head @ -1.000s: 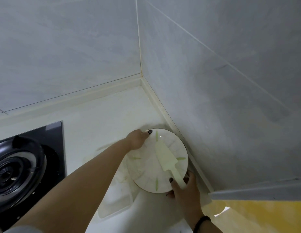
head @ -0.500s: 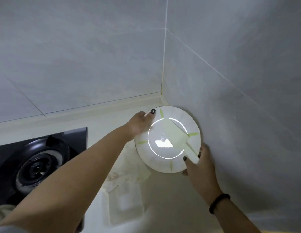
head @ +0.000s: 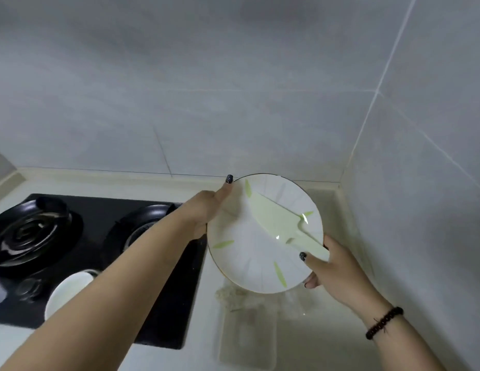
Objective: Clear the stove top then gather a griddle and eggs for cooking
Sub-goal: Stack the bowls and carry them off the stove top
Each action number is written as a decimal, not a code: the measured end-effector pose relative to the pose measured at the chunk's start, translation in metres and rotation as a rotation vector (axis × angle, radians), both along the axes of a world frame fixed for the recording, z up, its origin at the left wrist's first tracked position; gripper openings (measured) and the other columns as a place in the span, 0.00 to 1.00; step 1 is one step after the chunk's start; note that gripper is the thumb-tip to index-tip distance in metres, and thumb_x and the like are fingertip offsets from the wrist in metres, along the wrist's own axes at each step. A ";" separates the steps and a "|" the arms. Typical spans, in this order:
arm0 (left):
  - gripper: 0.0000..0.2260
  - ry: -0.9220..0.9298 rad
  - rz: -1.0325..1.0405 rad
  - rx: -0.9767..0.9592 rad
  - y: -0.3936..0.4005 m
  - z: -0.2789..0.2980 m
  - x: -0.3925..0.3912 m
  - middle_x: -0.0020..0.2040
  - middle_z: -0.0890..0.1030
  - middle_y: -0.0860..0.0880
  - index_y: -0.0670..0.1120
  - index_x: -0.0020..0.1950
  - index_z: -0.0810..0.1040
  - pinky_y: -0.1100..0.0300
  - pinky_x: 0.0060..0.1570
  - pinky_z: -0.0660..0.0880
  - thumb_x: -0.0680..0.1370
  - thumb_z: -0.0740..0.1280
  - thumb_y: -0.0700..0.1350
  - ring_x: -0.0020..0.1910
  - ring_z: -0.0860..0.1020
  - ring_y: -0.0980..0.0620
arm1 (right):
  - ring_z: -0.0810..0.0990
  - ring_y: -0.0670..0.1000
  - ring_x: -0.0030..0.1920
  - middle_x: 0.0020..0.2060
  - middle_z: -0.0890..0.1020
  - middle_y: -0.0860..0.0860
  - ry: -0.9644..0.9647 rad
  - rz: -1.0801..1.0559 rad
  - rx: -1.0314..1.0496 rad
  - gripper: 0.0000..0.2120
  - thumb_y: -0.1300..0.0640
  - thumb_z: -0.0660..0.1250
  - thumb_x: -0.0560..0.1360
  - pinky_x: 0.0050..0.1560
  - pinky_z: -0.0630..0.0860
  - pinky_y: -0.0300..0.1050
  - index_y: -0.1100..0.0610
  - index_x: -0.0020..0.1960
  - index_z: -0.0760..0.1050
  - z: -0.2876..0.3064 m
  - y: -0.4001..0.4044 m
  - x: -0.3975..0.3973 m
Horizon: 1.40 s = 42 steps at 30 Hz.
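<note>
Stove top [head: 105, 277] lay beside the plate [head: 249, 253], gripped by both rims above the counter's [head: 327, 344] back corner. Left hand [head: 204, 210] steadied one rim; right hand [head: 327, 266] pinned the pale knife [head: 276, 220] against sliding.

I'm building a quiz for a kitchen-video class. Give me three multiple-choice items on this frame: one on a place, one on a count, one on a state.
1. Where does the knife lie?
A. on the plate
B. on the stove
C. in a drawer

2. How many burners show on the stove?
A. one
B. two
C. four

3. How is the plate held?
A. by no hand
B. by the left hand only
C. by both hands

Answers: 1 A, the pale green knife rests across the plate. 2 B, two black rings sit side by side. 3 C, the left hand grips the left rim, the right hand the right rim.
</note>
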<state>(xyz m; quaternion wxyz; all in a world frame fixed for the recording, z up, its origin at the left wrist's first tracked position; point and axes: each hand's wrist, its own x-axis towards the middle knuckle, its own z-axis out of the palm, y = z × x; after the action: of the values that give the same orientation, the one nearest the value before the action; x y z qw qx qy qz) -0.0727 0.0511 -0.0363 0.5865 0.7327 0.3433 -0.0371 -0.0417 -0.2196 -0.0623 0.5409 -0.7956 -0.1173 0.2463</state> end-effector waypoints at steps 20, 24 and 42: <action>0.16 -0.369 0.750 -0.243 0.108 0.031 -0.344 0.58 0.79 0.34 0.45 0.55 0.84 0.46 0.55 0.73 0.76 0.68 0.55 0.57 0.78 0.36 | 0.79 0.52 0.28 0.34 0.83 0.53 0.072 0.775 -0.054 0.08 0.64 0.64 0.77 0.32 0.78 0.43 0.54 0.51 0.79 0.034 0.237 -0.140; 0.24 -0.434 0.861 -0.266 0.128 0.026 -0.435 0.58 0.82 0.38 0.46 0.59 0.82 0.46 0.58 0.71 0.69 0.71 0.59 0.58 0.77 0.34 | 0.78 0.51 0.29 0.40 0.82 0.56 0.081 0.921 -0.053 0.09 0.63 0.64 0.77 0.34 0.78 0.44 0.56 0.55 0.78 0.036 0.285 -0.211; 0.12 -0.514 1.435 -0.091 0.180 0.026 -0.798 0.30 0.62 0.46 0.46 0.46 0.73 0.58 0.32 0.62 0.75 0.68 0.53 0.30 0.60 0.48 | 0.77 0.52 0.30 0.34 0.81 0.56 0.156 1.402 -0.104 0.08 0.64 0.63 0.78 0.32 0.76 0.42 0.58 0.54 0.78 0.037 0.478 -0.561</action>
<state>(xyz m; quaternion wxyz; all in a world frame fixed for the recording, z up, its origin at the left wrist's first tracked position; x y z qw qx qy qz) -0.8707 0.2311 -0.0100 0.5580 0.2905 0.5861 0.5106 -0.6023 0.2587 -0.0257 0.2229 -0.5374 -0.5510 0.5983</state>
